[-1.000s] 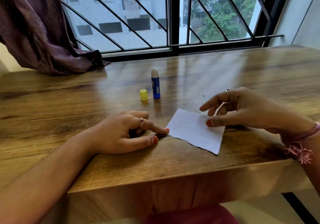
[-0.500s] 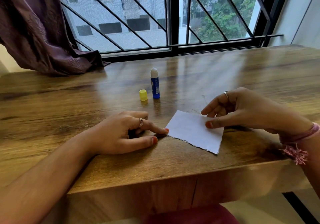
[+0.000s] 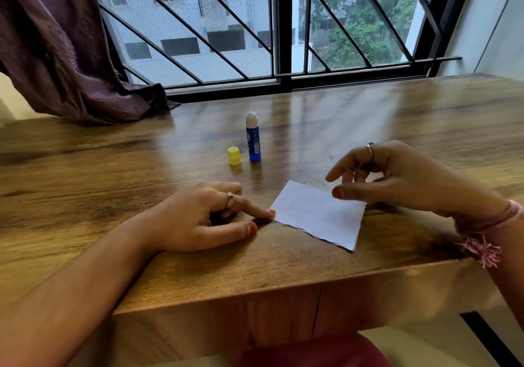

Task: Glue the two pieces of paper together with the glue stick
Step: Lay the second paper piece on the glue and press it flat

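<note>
Right hand (image 3: pixel 397 179) had lifted off the paper (image 3: pixel 317 213), its fingers (image 3: pixel 340 172) spread loose above the sheet's far edge, gripping nothing | left hand (image 3: pixel 198 219) lay flat on the worktop (image 3: pixel 113 168), forefinger tip touching the paper's left corner | uncapped glue stick (image 3: pixel 253 137) stood upright beyond, yellow cap (image 3: pixel 234 155) just beside it.
</note>
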